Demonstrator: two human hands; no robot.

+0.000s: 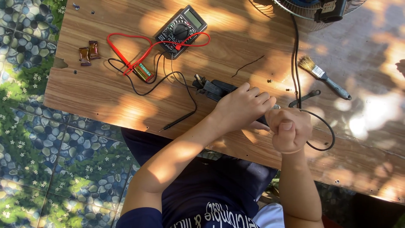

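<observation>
The left hand [242,107] covers most of the black device [217,89]; only its far end shows. What the closed right hand [289,131] grips is hidden inside the fist. The fan [312,8] is cut off by the top edge. Small screws [270,80] on the desk [236,50] are too tiny to identify.

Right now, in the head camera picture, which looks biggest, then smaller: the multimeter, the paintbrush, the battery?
1. Multimeter
2. Paintbrush, longer but thinner, so nearly a tie
3. Battery, clearly smallest
</observation>
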